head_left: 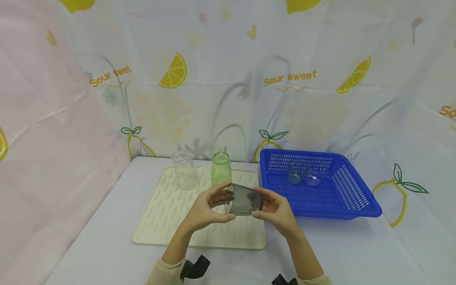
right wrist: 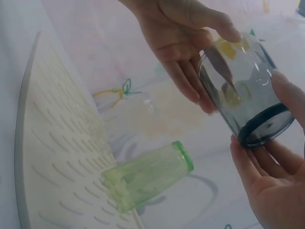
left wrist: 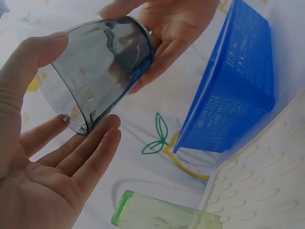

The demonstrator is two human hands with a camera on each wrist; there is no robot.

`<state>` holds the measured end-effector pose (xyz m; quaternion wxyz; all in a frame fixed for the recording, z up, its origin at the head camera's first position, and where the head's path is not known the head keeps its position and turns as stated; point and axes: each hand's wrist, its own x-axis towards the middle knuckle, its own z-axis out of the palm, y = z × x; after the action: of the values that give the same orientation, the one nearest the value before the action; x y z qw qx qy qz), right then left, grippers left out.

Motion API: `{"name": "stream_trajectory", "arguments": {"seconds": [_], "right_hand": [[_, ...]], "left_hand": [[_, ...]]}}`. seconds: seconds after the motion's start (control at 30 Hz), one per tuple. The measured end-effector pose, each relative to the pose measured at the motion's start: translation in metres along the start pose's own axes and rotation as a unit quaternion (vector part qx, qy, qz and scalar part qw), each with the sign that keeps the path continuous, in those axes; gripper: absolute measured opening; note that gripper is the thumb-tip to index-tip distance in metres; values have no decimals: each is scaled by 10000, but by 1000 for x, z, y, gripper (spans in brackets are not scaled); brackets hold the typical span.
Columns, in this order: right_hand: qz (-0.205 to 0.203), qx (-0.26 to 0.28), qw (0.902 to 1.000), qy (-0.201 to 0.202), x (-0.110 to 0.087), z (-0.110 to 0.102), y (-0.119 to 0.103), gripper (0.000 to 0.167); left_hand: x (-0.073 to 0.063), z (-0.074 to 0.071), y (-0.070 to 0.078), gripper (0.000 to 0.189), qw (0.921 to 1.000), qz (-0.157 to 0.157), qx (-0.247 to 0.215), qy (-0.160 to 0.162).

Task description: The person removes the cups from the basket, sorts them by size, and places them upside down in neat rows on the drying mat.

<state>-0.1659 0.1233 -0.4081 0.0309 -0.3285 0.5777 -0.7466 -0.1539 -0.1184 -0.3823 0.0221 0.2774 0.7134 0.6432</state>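
Head view: fairly bright, soft, even light, source out of frame, colours a bit muted. Faint shade on the white cloth-covered table (head_left: 99,237) below the blue perforated plastic basket (head_left: 303,209). Both wrist views dimmer, hazy, low contrast. Right wrist: small white glints on the smoky grey transparent glass tumbler (right wrist: 257,86); green-tinted transparent glass (right wrist: 147,176) soft-edged; white lemon-print cloth backdrop (right wrist: 162,114) blurry, washed out.

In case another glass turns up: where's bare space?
Bare: tabletop left of the cream mat; its left front corner; the front inside the blue basket. Crowded: the mat's back, with clear glass and green glass; above its middle, around the held grey glass; the basket's back, with two glasses.
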Motion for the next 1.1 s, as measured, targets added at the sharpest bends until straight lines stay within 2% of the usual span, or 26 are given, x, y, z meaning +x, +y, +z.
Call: {"name": "stream_trajectory", "arguments": {"seconds": [0.17,0.33,0.5,0.67,0.9,1.1], "right_hand": [[42,-138,9994,328,1,2,-4,63],[-66,95,9981,613,2,8,-4,66],[-225,120,9989,383,3,8,-3,62],[-90,-151,9998,84,4,5,-4,63],[-54,-571,9982,-194,4,2,-4,61],[-28,-820,9966,-93,6,2,-6,60]], "left_hand": [[-1,2,-3,78,9998,-202,59,7],[-4,7,-8,73,9995,-299,84,23],[-6,9,-11,72,9987,-390,-328,-93],[-7,11,-11,74,9964,-485,-684,-142],[-7,11,-12,81,9964,-638,-526,-167],[-10,8,-14,89,9972,-661,-268,-228]]}}
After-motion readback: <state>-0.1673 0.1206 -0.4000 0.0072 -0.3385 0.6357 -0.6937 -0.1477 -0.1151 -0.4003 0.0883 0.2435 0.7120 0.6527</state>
